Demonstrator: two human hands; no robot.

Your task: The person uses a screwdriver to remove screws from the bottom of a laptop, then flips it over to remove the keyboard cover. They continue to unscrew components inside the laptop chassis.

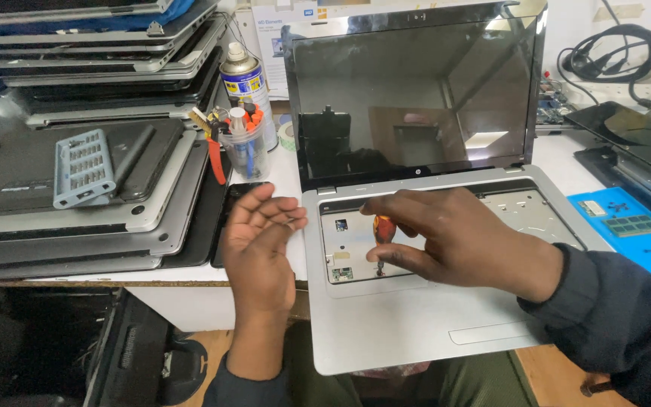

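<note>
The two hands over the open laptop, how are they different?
The right hand grips a small orange-handled screwdriver, tip down on the laptop's bare keyboard tray; the left hand holds nothing. The right hand is over the laptop, fingers curled; the left hand hovers beside its left edge, palm open and fingers spread. Both come out of dark sleeves.

**Even indoor light, glare on the dark screen**

Bright, diffuse light falls from above. The laptop screen (414, 98) mirrors a pale patch of glare toward 4 o'clock. Soft shadows sit under the right hand (461, 241). The left hand (261, 241) shows slight motion blur. Lines bow at the edges; under the bench (190, 275), at 7 o'clock, is dim.
</note>
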